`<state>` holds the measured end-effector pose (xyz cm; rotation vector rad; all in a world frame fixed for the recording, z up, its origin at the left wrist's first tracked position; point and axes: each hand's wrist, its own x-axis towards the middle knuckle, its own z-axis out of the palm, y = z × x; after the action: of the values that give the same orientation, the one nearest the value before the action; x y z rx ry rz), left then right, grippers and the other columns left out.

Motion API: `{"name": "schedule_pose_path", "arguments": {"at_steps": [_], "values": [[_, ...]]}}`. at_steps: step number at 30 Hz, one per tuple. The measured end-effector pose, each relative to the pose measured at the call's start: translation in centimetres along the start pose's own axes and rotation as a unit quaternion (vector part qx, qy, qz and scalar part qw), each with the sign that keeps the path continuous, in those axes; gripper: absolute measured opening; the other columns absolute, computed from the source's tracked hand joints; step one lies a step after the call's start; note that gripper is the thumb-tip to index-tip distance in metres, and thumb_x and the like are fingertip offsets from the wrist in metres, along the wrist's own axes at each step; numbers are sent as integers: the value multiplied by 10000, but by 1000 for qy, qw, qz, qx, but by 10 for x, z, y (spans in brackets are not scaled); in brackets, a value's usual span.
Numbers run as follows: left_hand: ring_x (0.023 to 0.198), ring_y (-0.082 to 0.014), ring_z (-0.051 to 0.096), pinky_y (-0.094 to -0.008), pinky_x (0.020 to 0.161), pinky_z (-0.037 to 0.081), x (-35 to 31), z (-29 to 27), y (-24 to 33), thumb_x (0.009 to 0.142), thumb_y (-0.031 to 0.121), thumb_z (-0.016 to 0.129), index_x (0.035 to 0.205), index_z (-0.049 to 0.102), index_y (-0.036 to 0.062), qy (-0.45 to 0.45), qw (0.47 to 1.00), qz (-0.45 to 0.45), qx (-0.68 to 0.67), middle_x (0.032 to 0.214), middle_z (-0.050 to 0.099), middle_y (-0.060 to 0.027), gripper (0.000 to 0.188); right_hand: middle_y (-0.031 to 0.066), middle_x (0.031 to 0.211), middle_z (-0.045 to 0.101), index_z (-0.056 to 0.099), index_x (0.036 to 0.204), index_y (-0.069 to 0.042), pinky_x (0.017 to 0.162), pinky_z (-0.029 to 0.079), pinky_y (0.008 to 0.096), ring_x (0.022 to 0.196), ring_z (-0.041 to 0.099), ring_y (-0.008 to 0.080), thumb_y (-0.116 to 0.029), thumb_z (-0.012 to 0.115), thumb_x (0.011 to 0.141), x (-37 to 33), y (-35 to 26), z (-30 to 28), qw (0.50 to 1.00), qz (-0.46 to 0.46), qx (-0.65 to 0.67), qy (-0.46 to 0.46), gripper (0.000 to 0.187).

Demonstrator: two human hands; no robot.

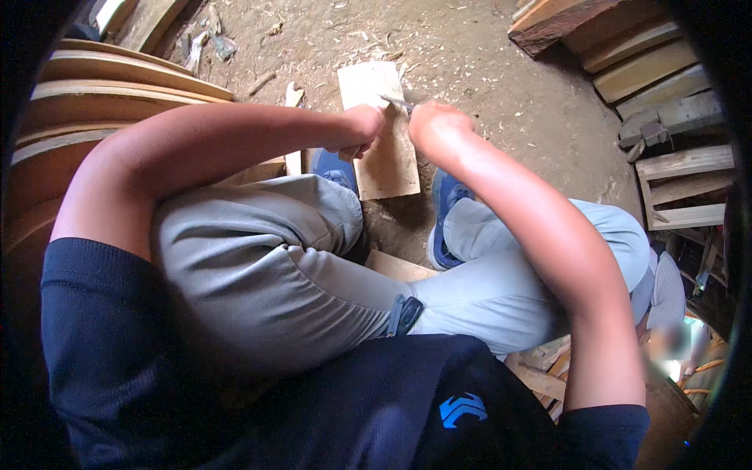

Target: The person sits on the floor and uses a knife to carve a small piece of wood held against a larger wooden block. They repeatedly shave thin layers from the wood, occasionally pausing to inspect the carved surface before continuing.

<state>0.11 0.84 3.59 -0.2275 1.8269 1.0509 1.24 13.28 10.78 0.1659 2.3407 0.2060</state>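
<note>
The board (392, 168) stretches away from me; at its right edge my right hand (440, 128) grips a thin tool (398, 102); my left hand (366, 128) curls opposite, hold unclear.

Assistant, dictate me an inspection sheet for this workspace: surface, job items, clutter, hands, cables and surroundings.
Surface: bare earth floor.
Job's things: pale wooden board between blue shoes; slim metal tool over its upper part.
Clutter: wood scraps and shavings scattered around.
Hands: left hand at the board's left edge, its grip unclear; right hand closed around the tool.
Cables: nothing seen.
Surroundings: curved planks at left, stacked timber at right.
</note>
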Motion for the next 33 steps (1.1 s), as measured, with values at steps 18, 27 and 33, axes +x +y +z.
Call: {"name": "schedule_pose_path", "arguments": {"at_steps": [18, 27, 33], "values": [[509, -244, 572, -418, 406, 487, 1, -10, 4, 999, 415, 282, 1082, 452, -17, -7, 982, 13, 190, 713, 540, -153, 472, 196, 1116, 650, 660, 1097, -7, 900, 512, 418, 1057, 629, 335, -65, 513, 825, 32, 55, 25, 989, -147, 21, 10, 315], [570, -282, 639, -435, 502, 535, 6, 9, 10, 997, 372, 273, 984, 507, -96, 49, 984, 38, 170, 735, 617, -197, 523, 201, 1123, 643, 666, 1079, 0, 888, 517, 428, 1042, 629, 365, -32, 526, 804, 28, 52, 26, 992, -117, 43, -1, 310], [571, -265, 604, -442, 506, 502, 5, 0, 19, 1000, 445, 312, 990, 495, -68, -15, 980, 5, 200, 764, 585, -163, 545, 199, 1112, 653, 678, 1070, -11, 882, 516, 442, 1044, 633, 361, -13, 598, 766, 21, 43, 26, 992, -116, 45, -4, 314]]}}
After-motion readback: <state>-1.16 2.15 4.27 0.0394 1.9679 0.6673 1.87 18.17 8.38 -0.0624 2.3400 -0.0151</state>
